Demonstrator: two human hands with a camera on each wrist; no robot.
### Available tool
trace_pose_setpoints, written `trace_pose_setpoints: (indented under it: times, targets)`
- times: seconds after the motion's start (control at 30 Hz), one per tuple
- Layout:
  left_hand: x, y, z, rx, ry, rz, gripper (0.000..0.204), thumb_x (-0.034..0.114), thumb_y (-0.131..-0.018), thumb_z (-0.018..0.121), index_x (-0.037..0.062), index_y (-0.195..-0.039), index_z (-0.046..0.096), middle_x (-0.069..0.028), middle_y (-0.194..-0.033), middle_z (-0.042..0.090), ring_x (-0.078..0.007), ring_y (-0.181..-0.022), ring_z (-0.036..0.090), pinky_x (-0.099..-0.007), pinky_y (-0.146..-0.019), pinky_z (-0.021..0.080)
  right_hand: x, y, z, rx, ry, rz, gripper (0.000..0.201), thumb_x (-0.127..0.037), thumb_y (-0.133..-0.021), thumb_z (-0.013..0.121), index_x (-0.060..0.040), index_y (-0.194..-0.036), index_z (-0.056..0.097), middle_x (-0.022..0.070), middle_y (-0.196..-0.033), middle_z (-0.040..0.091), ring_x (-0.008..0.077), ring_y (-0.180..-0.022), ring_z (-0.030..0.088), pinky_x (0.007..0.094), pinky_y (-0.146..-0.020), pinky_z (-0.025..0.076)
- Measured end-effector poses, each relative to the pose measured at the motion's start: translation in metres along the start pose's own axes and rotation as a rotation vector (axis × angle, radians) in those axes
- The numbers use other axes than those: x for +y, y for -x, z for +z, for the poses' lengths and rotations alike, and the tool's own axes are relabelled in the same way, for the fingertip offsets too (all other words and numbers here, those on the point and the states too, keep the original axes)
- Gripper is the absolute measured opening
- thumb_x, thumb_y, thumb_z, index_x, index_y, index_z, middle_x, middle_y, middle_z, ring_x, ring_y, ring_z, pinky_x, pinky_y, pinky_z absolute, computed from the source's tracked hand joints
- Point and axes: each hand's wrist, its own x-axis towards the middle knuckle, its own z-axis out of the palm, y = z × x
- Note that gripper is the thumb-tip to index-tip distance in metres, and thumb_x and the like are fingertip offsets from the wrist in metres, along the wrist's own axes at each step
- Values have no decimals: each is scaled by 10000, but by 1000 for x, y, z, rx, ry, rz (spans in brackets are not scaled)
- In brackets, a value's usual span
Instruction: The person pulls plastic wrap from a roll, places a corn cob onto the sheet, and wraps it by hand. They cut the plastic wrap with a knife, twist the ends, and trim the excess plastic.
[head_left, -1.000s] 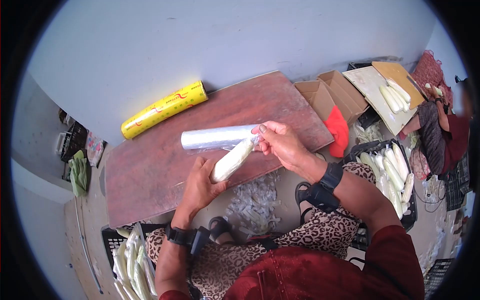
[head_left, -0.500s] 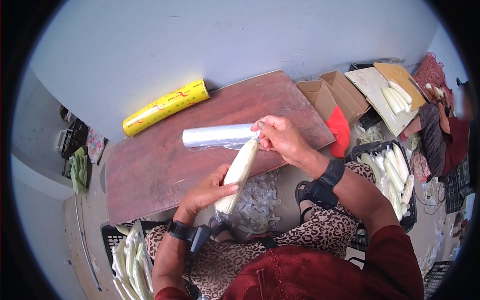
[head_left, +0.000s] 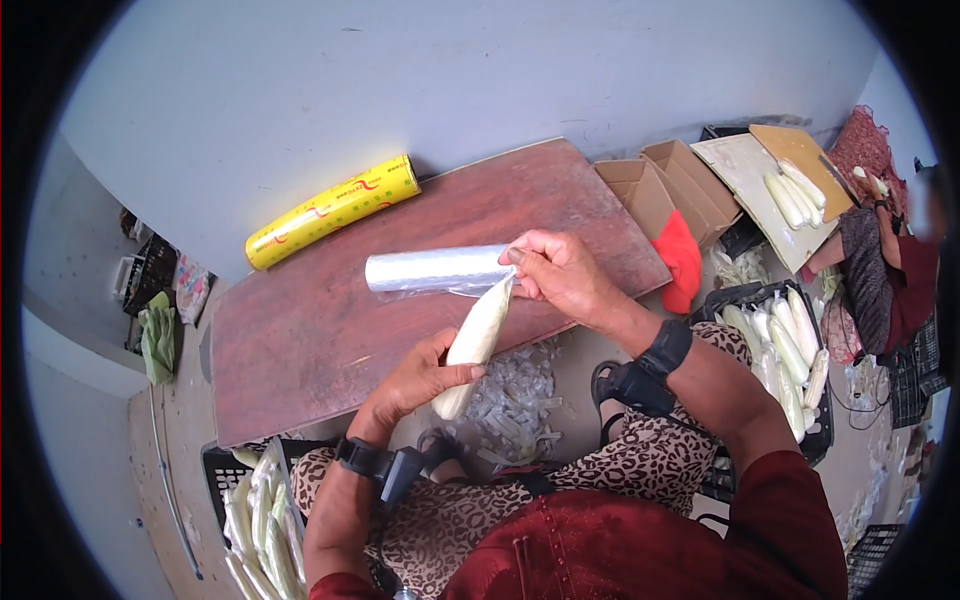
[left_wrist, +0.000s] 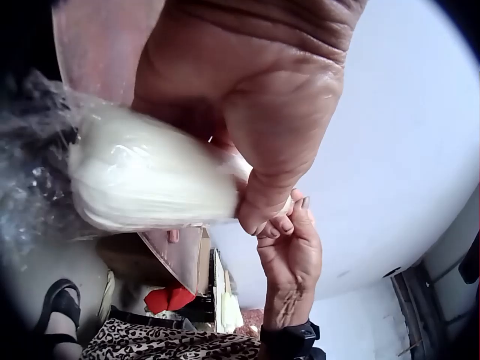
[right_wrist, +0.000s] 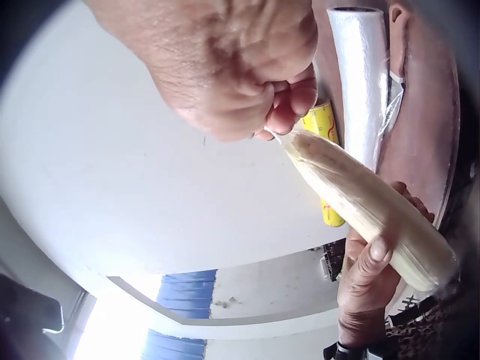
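Note:
A pale ear of corn (head_left: 478, 335) in its light husk, wrapped in clear plastic film, slants up between the two hands over the table's near edge. Its lower half lies in my left hand (head_left: 415, 380), thumb across the front and fingers behind. My right hand (head_left: 562, 275) pinches the gathered film at the narrow upper tip, which the right wrist view shows as a thin twist at the fingertips. Loose film hangs off the thick end of the corn (left_wrist: 157, 176) in the left wrist view. Just behind the right fingers lies a roll of clear film (head_left: 435, 270).
A yellow printed roll (head_left: 335, 212) lies along the back of the reddish table (head_left: 300, 350). Crates of wrapped corn (head_left: 265, 530) and corn ears (head_left: 785, 350) flank my legs. Plastic scraps (head_left: 515, 400) litter the floor. Boxes (head_left: 690, 190), a red cloth (head_left: 678, 262) and another person (head_left: 905, 280) are at right.
The corn has swung more upright, its lower end coming toward me, and the left hand has shifted right with it. The right hand keeps its pinch near the tip, slightly higher.

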Motion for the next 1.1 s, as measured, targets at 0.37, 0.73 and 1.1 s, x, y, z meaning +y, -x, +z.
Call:
trace_pose_setpoints:
  times: [0.37, 0.73, 1.1]
  targets:
    - [0, 4, 10, -114, 256, -23, 613, 284, -839, 741, 60, -1325, 442, -63, -1030, 609, -155, -919, 606, -293, -809, 501, -7, 3, 4, 18, 207, -82, 145, -101, -974, 556, 12, -973, 646, -12, -667, 570, 35, -590, 507, 208, -528, 431]
    - [0, 0, 8, -16, 22, -10, 654, 243, -799, 795, 43, -1313, 443, -25, -1035, 576, -130, -990, 547, -300, -903, 447, -12, 7, 8, -8, 185, -92, 112, -61, -953, 562, 13, -985, 640, -11, -687, 581, 33, -603, 525, 203, -519, 438]
    - [3, 3, 13, -94, 164, 12, 568, 284, -855, 728, 58, -1302, 459, -28, -1061, 571, -132, -972, 552, -289, -875, 452, -14, 8, 10, 21, 272, -113, 88, -41, -936, 576, 8, -959, 647, -6, -730, 605, 26, -623, 539, 204, -545, 452]
